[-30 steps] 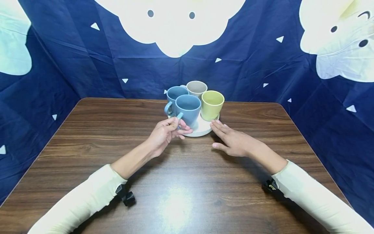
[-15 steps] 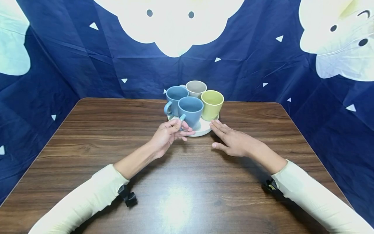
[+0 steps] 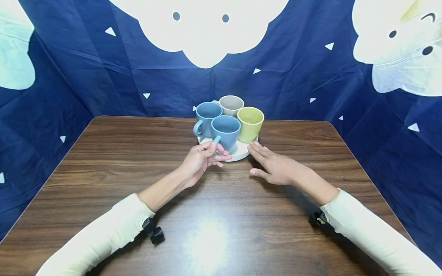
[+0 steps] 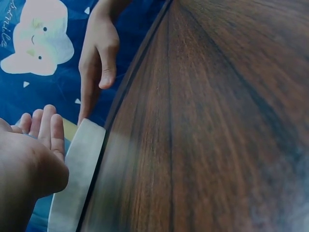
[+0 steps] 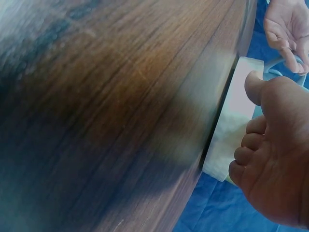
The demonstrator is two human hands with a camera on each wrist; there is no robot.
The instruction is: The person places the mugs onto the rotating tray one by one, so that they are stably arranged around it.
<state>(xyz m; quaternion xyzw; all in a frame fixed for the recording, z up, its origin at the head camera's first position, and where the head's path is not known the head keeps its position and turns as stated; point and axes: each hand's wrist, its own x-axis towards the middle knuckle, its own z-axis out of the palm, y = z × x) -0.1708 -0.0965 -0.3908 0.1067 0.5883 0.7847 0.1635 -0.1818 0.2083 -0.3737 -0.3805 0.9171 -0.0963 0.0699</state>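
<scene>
In the head view my left hand (image 3: 200, 161) pinches the handle of the front blue mug (image 3: 227, 135), which stands upright over the front of a round white tray (image 3: 239, 155). My right hand (image 3: 277, 166) has its fingers extended, their tips at the tray's right front rim beside a yellow-green cup (image 3: 250, 129). Behind the held mug are a second blue mug (image 3: 205, 123), its handle to the left, and a light grey mug (image 3: 231, 104). The left wrist view shows the left hand (image 4: 34, 159) by the tray's side wall (image 4: 79, 169), hiding most of the mug.
The brown wood-grain table (image 3: 221, 214) extends toward me from the tray. Its back edge lies just behind the mugs, against a dark blue curtain (image 3: 293, 84) with white cloud figures. A small black device (image 3: 154, 232) is strapped at the left sleeve.
The front blue mug has shifted slightly right and toward me, with my left hand on its handle. My right hand, the tray and the other cups stay in place.
</scene>
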